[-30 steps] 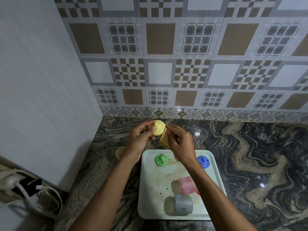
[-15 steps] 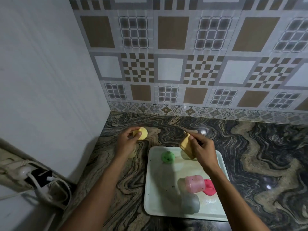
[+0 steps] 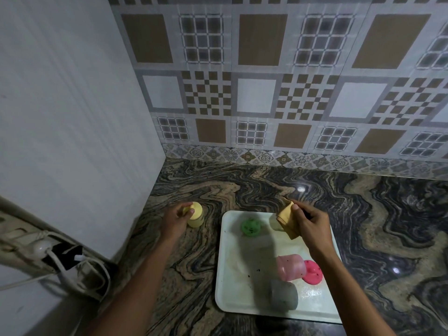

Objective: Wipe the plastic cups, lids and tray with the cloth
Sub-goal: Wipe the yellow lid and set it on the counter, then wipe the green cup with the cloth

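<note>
Marbled counter (image 3: 378, 214), one tray (image 3: 224, 267) with two tipped cups (image 3: 291, 266) (image 3: 283, 297), two lids (image 3: 251, 227) (image 3: 313, 275)

The yellow lid (image 3: 197, 207) has been carried left by the left hand (image 3: 174, 220) to the yellow cup (image 3: 196, 221) beside the tray (image 3: 224, 275); the cloth (image 3: 286, 218) has been drawn right by the right hand (image 3: 311, 225).

Swirled dark stone counter (image 3: 363, 214), bearing a white tray (image 3: 232, 275) and, left of that tray, a yellow cup (image 3: 196, 218)
</note>
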